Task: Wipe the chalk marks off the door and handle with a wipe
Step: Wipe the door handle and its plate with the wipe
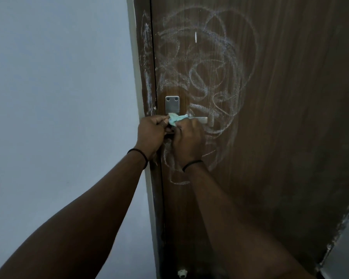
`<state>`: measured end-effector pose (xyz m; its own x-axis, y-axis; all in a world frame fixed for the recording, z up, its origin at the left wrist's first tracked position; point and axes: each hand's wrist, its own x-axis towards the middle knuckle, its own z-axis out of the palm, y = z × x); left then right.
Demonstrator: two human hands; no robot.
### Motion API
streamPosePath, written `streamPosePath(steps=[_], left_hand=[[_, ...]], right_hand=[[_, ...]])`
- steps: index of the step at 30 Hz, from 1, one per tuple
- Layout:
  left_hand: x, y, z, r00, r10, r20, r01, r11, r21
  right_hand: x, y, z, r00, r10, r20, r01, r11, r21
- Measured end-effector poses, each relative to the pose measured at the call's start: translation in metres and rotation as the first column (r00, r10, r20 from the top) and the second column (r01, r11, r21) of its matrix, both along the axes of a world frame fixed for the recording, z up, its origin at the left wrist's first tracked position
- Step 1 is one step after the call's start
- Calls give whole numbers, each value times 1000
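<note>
On the left is a plain pale wall (pixel 58 87). Next to it runs the brown door frame (pixel 144 67), and it has white chalk rubbed down it. The left hand (pixel 151 132) is up at the edge of the door, with its fingers curled shut on one end of the wipe (pixel 175 119). A dark band (pixel 139 155) goes round that wrist. The wipe is small, light green and scrunched up. It sits right on the handle (pixel 199 119), just under the silver plate (pixel 172 105) with two screws in it. The right hand (pixel 186 140) is touching the left one, and its fingers are closed on the other end of the wipe and pressed against the handle. Only the far tip of the handle sticks out past this hand. The right wrist has a dark band (pixel 191 164) too. The brown door (pixel 290 117) fills the right side. Big loopy chalk marks (pixel 206 63) cover it above the handle, beside it and below the hands. Far right, the door is bare and dark.
</note>
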<state>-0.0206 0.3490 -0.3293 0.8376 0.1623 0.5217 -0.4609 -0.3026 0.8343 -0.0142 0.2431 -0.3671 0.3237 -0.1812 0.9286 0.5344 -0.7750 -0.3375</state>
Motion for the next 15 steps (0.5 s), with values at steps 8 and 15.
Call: streamPosePath(steps=[8, 15], left_hand=[[-1, 0, 2, 999, -31, -27, 31, 1000, -3], [-3, 2, 2, 998, -38, -46, 36, 998, -52]], right_hand=[[5, -23, 4, 997, 1, -73, 25, 934, 356], [1, -6, 14, 998, -49, -31, 48, 998, -31]])
